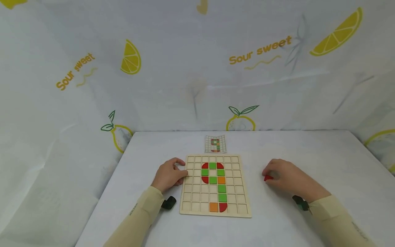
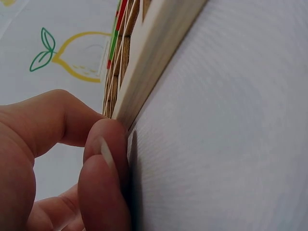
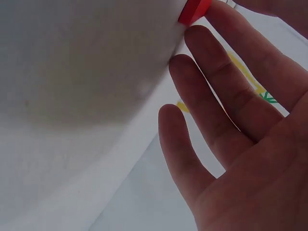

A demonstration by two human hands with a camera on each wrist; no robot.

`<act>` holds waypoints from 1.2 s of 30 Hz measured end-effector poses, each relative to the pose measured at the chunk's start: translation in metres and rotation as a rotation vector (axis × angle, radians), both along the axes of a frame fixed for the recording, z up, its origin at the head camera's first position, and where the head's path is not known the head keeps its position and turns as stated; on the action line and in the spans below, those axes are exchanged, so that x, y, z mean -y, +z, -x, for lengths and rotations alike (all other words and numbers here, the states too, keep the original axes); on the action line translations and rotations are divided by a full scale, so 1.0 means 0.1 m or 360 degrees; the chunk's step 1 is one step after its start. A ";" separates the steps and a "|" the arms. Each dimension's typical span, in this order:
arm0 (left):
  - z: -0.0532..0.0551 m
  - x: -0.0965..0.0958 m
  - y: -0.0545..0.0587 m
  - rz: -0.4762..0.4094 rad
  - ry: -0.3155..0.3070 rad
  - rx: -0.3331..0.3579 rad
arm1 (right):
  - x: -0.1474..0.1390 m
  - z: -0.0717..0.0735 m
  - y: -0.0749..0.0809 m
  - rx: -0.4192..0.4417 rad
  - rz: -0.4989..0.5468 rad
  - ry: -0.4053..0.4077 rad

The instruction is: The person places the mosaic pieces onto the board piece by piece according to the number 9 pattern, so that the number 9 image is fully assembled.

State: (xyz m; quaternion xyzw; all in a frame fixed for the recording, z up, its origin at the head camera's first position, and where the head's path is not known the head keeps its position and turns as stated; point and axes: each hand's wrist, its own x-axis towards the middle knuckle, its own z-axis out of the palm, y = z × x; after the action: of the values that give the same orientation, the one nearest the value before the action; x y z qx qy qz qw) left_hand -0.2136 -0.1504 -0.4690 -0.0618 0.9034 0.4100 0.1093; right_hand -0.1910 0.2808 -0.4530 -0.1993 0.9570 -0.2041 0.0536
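A square wooden grid board (image 1: 192, 198) lies flat on the table. Red rounded tiles, green square tiles (image 1: 222, 188) and orange square tiles (image 1: 213, 207) sit in its cells in a shape like a 9. At the board's left edge, my left hand (image 1: 169, 174) holds the rim with bent fingers; the left wrist view shows fingertips against the wooden side (image 2: 144, 72). Off to the right of the board, my right hand (image 1: 285, 176) pinches a small red tile (image 3: 194, 10) between thumb and index finger, close to the tabletop. Its other fingers are extended in the right wrist view.
Behind the board lies a small pattern card (image 1: 215, 144) printed with a similar 9 shape on a grid. The white table (image 1: 308, 147) ends at a cloth backdrop (image 1: 172, 103) with lemon prints. Dark wrist devices (image 1: 168, 202) sit at both sleeves.
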 end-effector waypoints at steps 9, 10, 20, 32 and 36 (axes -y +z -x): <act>0.01 0.00 -0.01 -0.0005 -0.0003 -0.0001 | -0.17 0.00 -0.03 0.0022 -0.0042 -0.0058; 0.01 0.00 -0.01 -0.0003 -0.0006 -0.0004 | -0.19 0.00 -0.02 0.0024 -0.0036 -0.0053; -0.03 -0.02 0.04 0.0009 -0.0013 -0.0020 | -0.27 -0.01 0.03 0.0097 0.0029 -0.0043; -0.02 -0.01 0.03 0.0013 -0.0001 -0.0004 | -0.22 0.02 0.02 0.0077 0.0017 -0.0030; -0.01 -0.01 0.03 0.0008 0.0005 0.0005 | -0.21 0.02 0.00 0.0071 0.0010 -0.0057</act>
State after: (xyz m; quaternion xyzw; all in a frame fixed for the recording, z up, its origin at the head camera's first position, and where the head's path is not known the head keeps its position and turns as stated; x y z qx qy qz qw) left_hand -0.2125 -0.1493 -0.4663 -0.0643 0.9041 0.4078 0.1100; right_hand -0.1928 0.3021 -0.4526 -0.1778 0.9583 -0.2125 0.0706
